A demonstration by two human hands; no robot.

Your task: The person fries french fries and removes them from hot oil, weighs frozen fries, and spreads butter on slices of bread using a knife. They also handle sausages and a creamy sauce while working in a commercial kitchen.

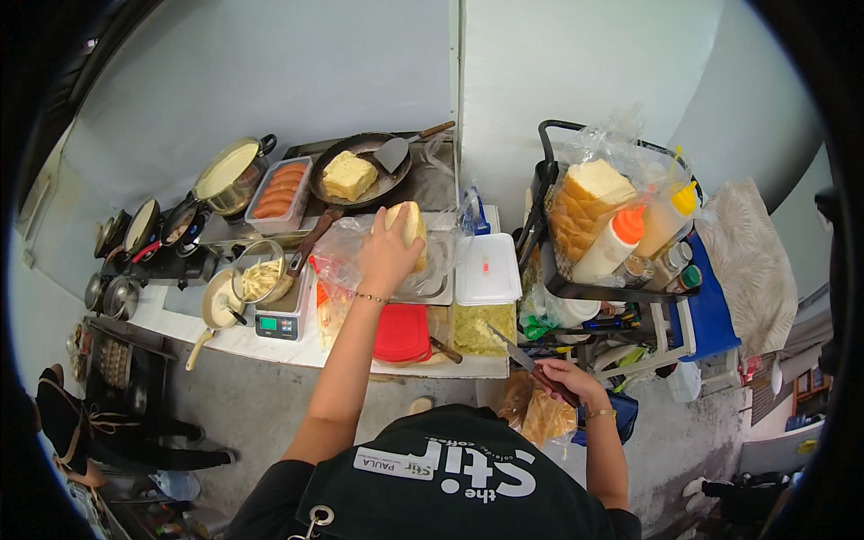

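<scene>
My left hand [390,253] grips a thick piece of bread [413,233] above a clear plastic bag on a metal tray [442,287]. In my right hand [567,383] is a knife [520,354] by its dark handle, its blade tip over a tub of greenish-yellow spread [482,331]. Some pale spread seems to lie by the tip. Beside the tub's far edge is a white lid [487,270]. A frying pan [324,179] holds a yellowish block of bread [349,176] and a metal spatula [391,154]. Near my left forearm lies a red plastic lid [401,332].
Left of the tray are a glass bowl of cut fries [263,280], a digital scale [277,327], a tub of sausages [280,191] and several pans. At right, a black basket [587,290] holds bread and squeeze bottles [611,243]. Another person [101,432] stands at far left.
</scene>
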